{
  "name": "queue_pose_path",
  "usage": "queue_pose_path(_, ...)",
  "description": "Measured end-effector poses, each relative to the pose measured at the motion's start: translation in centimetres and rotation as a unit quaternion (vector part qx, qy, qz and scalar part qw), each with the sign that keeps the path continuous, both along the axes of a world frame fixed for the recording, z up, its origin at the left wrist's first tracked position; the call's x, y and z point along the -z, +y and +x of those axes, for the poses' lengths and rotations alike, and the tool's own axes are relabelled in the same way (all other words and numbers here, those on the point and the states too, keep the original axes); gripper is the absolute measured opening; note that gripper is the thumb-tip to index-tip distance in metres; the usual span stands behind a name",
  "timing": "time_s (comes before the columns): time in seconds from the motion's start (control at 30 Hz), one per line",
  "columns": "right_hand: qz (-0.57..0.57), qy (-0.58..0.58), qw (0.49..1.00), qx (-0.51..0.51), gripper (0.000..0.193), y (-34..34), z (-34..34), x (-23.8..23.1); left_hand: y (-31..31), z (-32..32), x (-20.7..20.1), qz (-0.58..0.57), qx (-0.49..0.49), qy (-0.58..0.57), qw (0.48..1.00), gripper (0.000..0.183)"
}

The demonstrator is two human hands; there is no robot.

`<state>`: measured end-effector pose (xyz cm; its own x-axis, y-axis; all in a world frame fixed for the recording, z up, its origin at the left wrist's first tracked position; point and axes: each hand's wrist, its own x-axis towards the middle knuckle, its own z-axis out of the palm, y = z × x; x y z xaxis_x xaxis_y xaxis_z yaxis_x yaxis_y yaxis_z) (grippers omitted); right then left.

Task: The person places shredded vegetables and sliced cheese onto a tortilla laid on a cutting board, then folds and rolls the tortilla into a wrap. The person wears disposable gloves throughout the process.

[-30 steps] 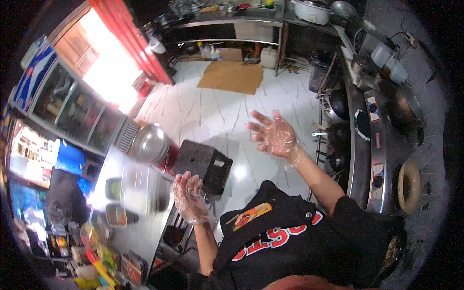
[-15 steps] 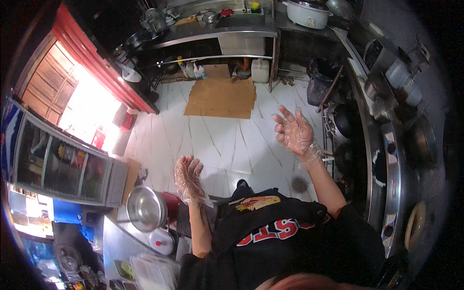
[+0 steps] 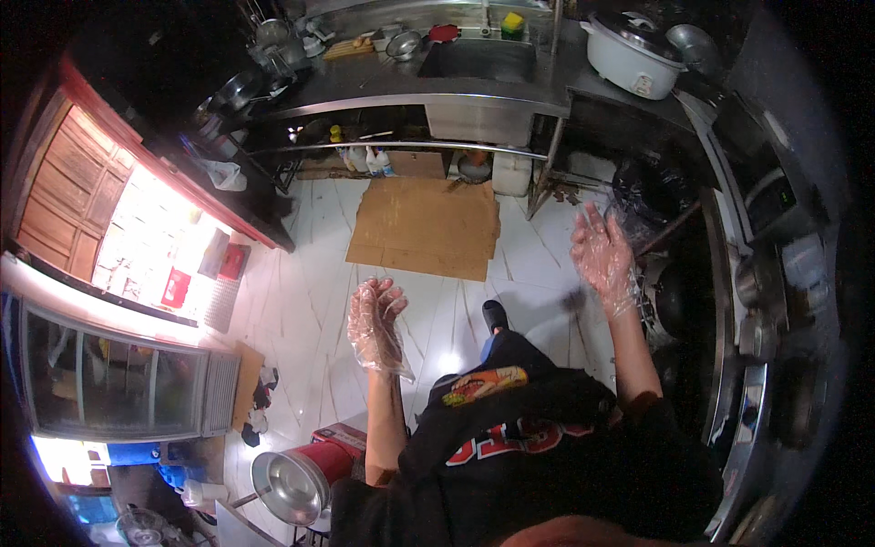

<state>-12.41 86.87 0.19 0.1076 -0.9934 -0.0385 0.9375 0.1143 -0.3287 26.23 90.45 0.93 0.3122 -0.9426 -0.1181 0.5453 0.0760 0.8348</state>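
Note:
Both hands are raised over the white floor in thin clear plastic gloves. My left hand (image 3: 375, 326) is held up with its fingers loosely bent, and nothing shows in it. Over to the right, my right hand (image 3: 602, 259) has its fingers stretched and a little apart, also holding nothing. Neither hand touches any object. Beyond them a flat piece of brown cardboard (image 3: 424, 226) lies on the floor. Nearest to my right hand are a black bin bag (image 3: 649, 190) and the dark rack at the right.
Ahead runs a steel counter with a sink (image 3: 478, 62), a red cloth-like item, a sponge (image 3: 512, 23) and a white rice cooker (image 3: 635, 56). A display fridge (image 3: 118, 374) stands left. A metal bowl (image 3: 290, 486) sits low left. One shoe (image 3: 494, 315) is on the tiles.
The counter and cardboard now appear nearer, and the table at lower left has mostly passed out of view. One foot has come forward. Both hands remain raised with nothing in them.

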Motion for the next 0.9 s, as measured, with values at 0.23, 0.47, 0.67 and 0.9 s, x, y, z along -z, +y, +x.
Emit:
queue_pose_path(0.23, -0.010, 0.086, 0.994, -0.069, 0.044, -22.0, -0.6, -0.9, -14.5, -2.2, -0.4, 0.034, -0.070, -0.013, 0.997, 0.034)
queue_pose_path(0.47, -0.017, 0.063, 0.985, -0.162, 0.040, -39.9, 5.3, -1.0, -24.8, 0.7, 0.8, 0.064, -0.153, -0.022, 0.986, 0.033)
queue_pose_path(0.67, 0.095, 0.154, 0.975, -0.131, 0.047, -54.7, 12.1, 5.1, -34.6, 5.5, 1.3, 0.067, -0.197, -0.026, 0.978, 0.032)
queue_pose_path(0.9, 0.137, 0.466, 0.873, -0.051, 0.066, -72.5, 15.6, 6.8, -44.1, 8.7, -0.5, 0.039, -0.180, -0.065, 0.981, 0.035)
